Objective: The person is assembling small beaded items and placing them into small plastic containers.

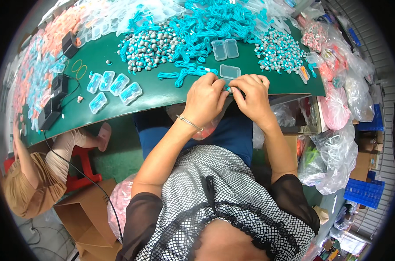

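At the table's near edge, my left hand (204, 99) and my right hand (253, 96) are closed in a pinch, fingertips close together. A small teal piece (227, 88) shows between them, mostly hidden by the fingers. Just beyond lies a clear plastic case (230, 71), and behind it an opened clear case (225, 49). Bundled teal cords (182, 75) rest beside my left hand. Farther back are a big heap of teal cords (219, 21), a pile of small grey-and-teal plug-like pieces (149, 45) and a second such pile (279, 52) to the right.
Several closed cases with teal contents (119, 85) lie on the green table (141, 91). Black boxes (53, 91) with a cable stand at left, near rubber bands (79, 68). Another person (30, 182) sits there. Plastic bags (332, 156) and a blue crate (363, 192) crowd the right.
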`<state>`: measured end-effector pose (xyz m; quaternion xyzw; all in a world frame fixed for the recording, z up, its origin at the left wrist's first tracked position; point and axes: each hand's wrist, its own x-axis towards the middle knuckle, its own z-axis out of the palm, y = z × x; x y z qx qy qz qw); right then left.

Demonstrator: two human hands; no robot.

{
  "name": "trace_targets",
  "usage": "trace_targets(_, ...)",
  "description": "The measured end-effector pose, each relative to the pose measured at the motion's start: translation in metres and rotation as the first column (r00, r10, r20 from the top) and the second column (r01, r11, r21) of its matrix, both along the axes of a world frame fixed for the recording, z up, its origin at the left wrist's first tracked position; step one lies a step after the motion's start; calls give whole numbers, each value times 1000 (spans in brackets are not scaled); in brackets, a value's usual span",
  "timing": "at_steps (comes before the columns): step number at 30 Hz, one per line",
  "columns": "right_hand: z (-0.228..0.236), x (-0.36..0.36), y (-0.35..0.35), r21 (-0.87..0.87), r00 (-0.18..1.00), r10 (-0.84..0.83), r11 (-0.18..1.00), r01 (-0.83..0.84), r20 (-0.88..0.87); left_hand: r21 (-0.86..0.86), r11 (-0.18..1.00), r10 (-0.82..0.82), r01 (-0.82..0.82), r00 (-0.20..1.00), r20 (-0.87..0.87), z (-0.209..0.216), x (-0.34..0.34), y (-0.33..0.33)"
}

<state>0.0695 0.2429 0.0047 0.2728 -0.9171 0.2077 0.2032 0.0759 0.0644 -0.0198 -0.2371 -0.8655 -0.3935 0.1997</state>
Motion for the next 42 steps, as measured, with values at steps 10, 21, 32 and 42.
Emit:
trace_targets(10, 3, 1, -5, -14, 995, -43, 999, 45, 88, -7, 1000, 9, -9, 999, 36, -2, 0, -1)
trace_targets(21, -5, -2, 0, -84, 997, -77, 994, 76, -1, -3, 1000, 24, -24, 1000, -6, -4, 1, 0)
trace_targets(32, 23, -72, -32, 303, 986, 105, 943, -139, 125, -65, 994, 77, -85, 989, -123, -5, 6, 7)
trace_targets(42, 26, -62, 2, -20, 989, 74, 997, -72, 132, -43, 996, 73, -78, 991, -112, -8, 6, 3)
